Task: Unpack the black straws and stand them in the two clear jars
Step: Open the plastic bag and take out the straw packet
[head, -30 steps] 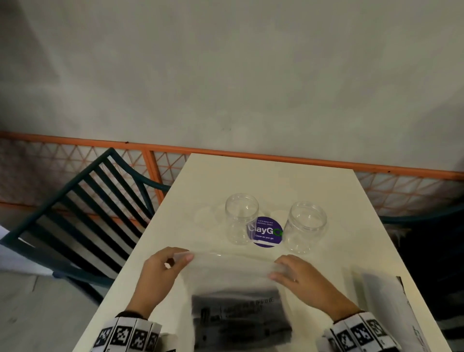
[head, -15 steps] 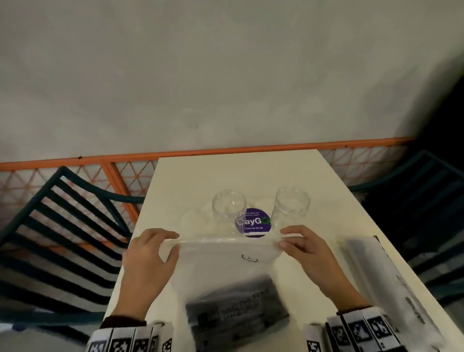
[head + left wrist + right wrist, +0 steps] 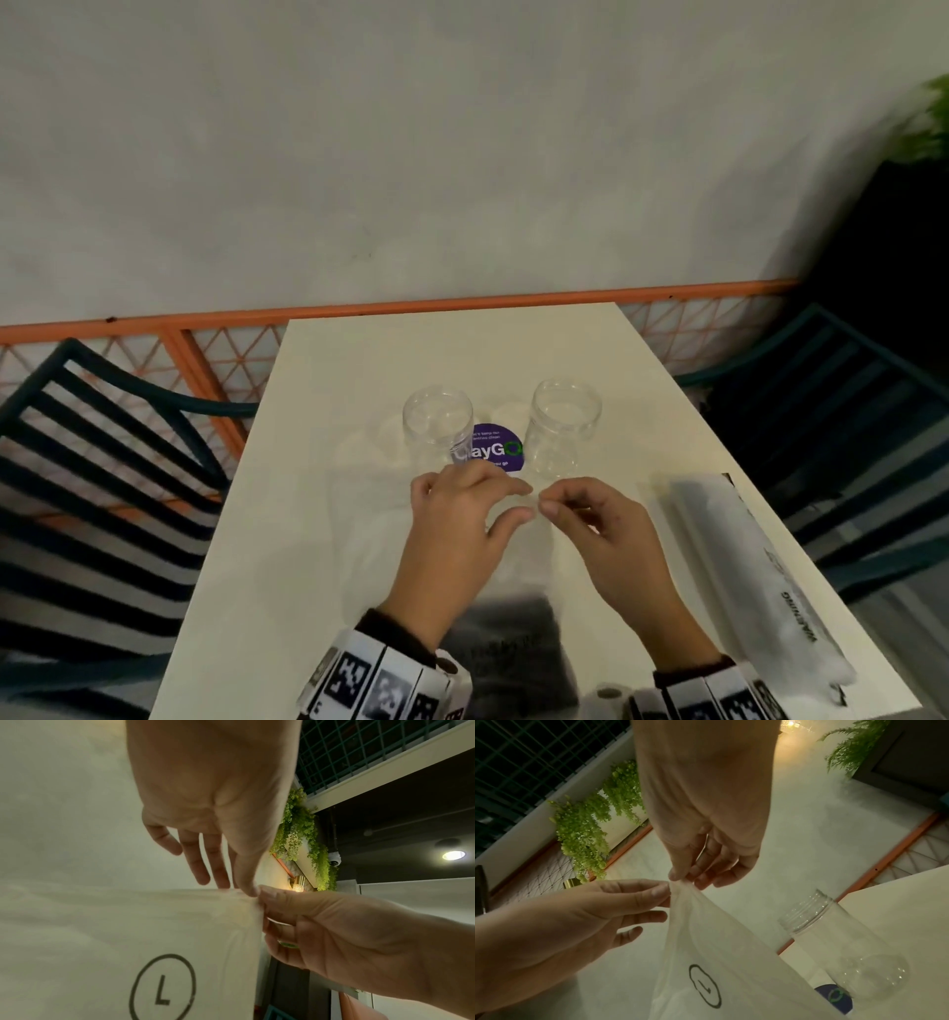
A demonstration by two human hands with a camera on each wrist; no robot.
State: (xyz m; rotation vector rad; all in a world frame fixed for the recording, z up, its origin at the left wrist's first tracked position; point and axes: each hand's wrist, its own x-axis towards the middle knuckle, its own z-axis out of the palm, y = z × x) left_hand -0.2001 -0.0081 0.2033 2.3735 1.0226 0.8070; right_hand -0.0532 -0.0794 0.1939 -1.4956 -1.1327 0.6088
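Straws' clear bag (image 3: 452, 560), pinched at twelve o'clock by left hand (image 3: 457, 534) and right hand (image 3: 606, 534), should part under opposing pulls.

In the head view the dark bundle (image 3: 506, 629) inside the plastic bag (image 3: 369, 545) at the bottom centre is smeared by blur and veiled by the film; its printing cannot be read, and whether it is straws cannot be told. The frame's lower edge cuts it off, along with both wrists. The left hand (image 3: 457, 529) covers the middle of the bag's top edge. On the purple sticker (image 3: 490, 447) the small lines of print are too small to read, and the left jar (image 3: 437, 426) hides its left side. The second packet (image 3: 744, 570) at right shows only a grey shadow inside; its near end is blurred. In the right wrist view the sticker is cut off at the bottom edge.
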